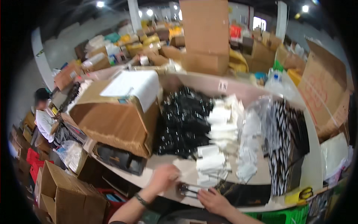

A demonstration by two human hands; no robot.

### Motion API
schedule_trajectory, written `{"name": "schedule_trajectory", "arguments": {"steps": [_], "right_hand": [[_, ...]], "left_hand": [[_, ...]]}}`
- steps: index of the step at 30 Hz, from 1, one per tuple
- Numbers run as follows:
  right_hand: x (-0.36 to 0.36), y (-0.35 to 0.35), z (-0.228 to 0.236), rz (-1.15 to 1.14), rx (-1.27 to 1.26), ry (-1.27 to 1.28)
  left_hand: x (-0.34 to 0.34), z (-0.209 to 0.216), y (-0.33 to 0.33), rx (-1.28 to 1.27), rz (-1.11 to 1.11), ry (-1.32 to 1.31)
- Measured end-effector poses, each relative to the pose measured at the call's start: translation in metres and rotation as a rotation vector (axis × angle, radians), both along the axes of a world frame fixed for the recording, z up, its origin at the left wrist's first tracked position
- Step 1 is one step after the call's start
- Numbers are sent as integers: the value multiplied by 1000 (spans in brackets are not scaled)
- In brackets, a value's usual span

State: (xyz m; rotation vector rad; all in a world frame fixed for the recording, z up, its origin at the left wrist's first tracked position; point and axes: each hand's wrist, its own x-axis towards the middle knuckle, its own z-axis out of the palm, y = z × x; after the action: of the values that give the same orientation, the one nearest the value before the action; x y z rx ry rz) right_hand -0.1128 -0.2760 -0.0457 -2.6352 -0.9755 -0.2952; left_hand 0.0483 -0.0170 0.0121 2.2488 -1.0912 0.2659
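My left hand, with a dark band on the wrist, is raised just over the table's near edge. Its fingers are curled together and blurred, so anything in them cannot be made out. My right hand grips the right end of a small flat black item with white bands at the table edge. Just beyond my hands lies a long stack of white paper slips. Behind it spreads a heap of glossy black packets.
An open cardboard box with white paper on top stands left. On the right are clear plastic bags, black-and-white patterned strips, yellow-handled scissors and a green crate. Another person works at far left.
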Motion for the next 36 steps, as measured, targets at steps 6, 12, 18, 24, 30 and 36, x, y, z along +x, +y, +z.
{"name": "schedule_trajectory", "arguments": {"steps": [6,12,18,24,30,36], "right_hand": [[-8,-1,9,-31,62,-74],[-11,-1,-16,-102,58,-11],[-12,-33,-6,-146,89,102],[-5,-36,24,-208,218,133],[-13,-34,34,-268,108,225],[-10,-14,29,-229,211,199]], "left_hand": [[118,81,90,134,859,-348],[136,74,106,291,715,49],[155,53,146,93,863,-321],[33,-16,113,-912,692,405],[-26,-24,43,-115,105,1027],[-30,-35,14,40,128,706]]}}
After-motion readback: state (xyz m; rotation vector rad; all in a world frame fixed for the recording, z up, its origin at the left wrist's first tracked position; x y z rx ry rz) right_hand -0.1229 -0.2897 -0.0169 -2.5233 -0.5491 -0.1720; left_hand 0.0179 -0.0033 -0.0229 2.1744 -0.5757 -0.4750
